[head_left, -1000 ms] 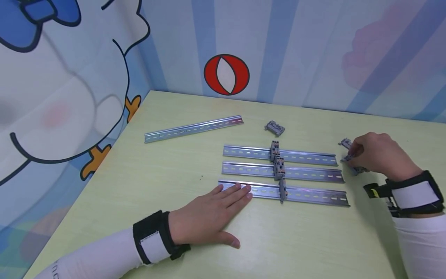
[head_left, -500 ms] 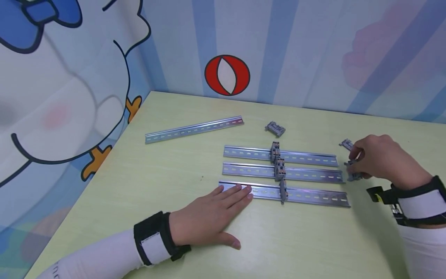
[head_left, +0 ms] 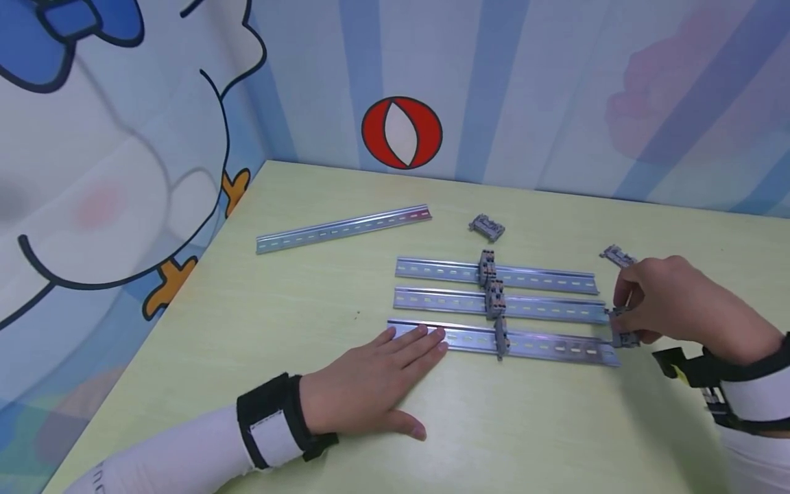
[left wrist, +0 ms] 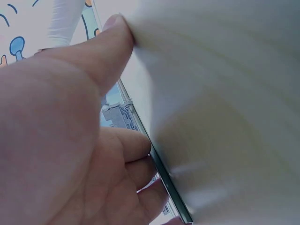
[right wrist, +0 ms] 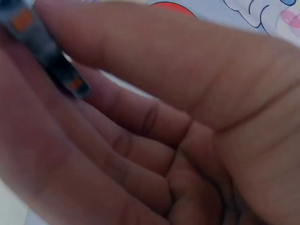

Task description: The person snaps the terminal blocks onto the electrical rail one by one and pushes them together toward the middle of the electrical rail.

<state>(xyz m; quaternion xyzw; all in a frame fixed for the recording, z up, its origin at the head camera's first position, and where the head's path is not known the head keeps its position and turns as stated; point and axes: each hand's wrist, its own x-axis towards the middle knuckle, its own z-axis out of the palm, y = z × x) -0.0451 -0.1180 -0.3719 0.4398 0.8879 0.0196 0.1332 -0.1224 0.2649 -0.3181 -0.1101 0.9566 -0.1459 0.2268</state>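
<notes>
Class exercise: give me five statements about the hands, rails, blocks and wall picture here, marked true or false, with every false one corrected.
1. The right hand pinches a grey block. True.
2. The left hand also pinches a block. False: it lies with straight fingers touching the nearest rail.
3. A loose block lies beyond the three rails that are roughly parallel. True.
4. All four rails line up the same way. False: the far-left rail lies at a slant to the others.
5. The ball printed on the wall is green and white. False: it is red and white.
</notes>
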